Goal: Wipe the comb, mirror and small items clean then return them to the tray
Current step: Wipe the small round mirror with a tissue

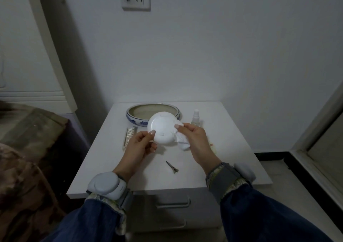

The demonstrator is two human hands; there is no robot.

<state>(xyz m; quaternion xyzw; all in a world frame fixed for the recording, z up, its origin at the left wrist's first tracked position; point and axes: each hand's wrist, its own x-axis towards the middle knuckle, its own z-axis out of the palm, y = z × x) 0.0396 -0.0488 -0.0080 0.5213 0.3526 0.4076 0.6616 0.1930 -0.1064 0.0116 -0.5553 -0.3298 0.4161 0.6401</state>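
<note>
- The left hand (142, 145) is raised above the white bedside table (232, 149), thumb and curled fingers pinching the left rim of the round white mirror (162, 130).
- The right hand (196, 141) comes in opposite, fingers bunched round a white cloth (182, 143) pressed to the mirror's right edge.
- The mirror is held tilted in front of the blue-and-white tray (135, 116).
- The comb (129, 136) lies left of the hands; the hair clip (172, 167) lies nearer, between the wrists.

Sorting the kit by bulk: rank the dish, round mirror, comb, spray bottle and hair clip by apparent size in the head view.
1. Blue-and-white dish
2. Round white mirror, though it is held up nearer the camera, so the gap is unsure
3. Comb
4. Spray bottle
5. Hair clip
</note>
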